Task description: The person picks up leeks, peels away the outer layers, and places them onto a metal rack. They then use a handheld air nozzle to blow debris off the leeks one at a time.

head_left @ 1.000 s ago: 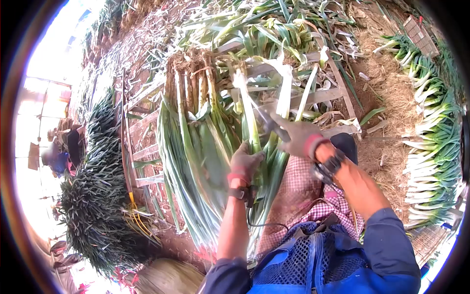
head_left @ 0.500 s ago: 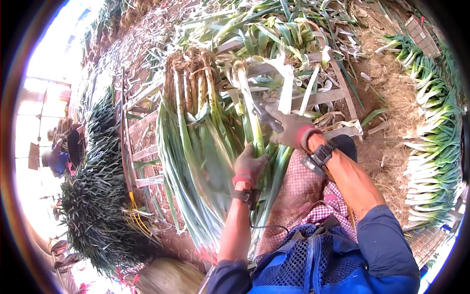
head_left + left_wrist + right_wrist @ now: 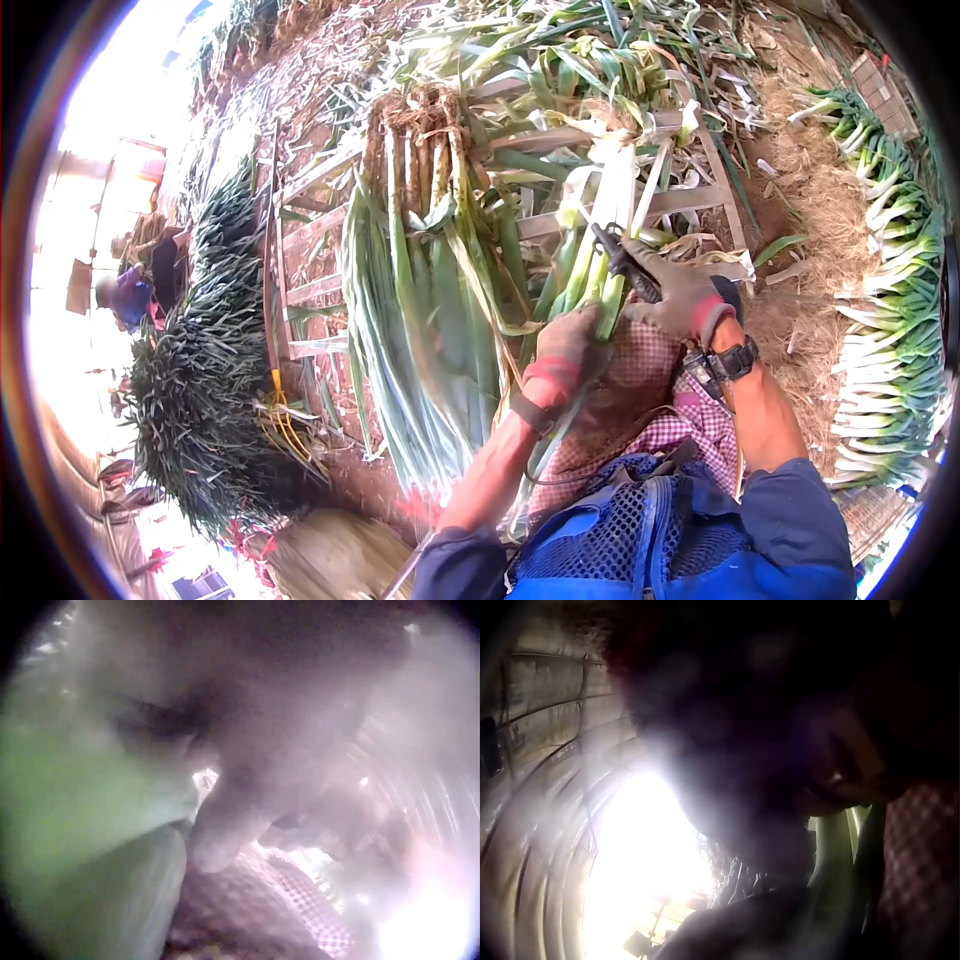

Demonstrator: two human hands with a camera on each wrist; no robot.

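In the head view, the gloved left hand grips green onion stalks over the lap. Just right of it, the gloved right hand holds a dark-handled tool, its tip close to the stalks. Left of both hands lies a bunch of long leafy onions with roots pointing away. A cloudy left wrist view shows the gloved hand beside a green stalk. The right wrist view is mostly dark, with green stalks below the hand.
A slatted wooden rack lies under the onions, with loose leaves beyond it. Dark green leaves are heaped at left, beside a metal bar. A row of white-stemmed onions lies at right. Another person is at far left.
The left hand has moved right and closer to the right hand with its stalks. The right hand has shifted right with the tool. The head view has shifted slightly.
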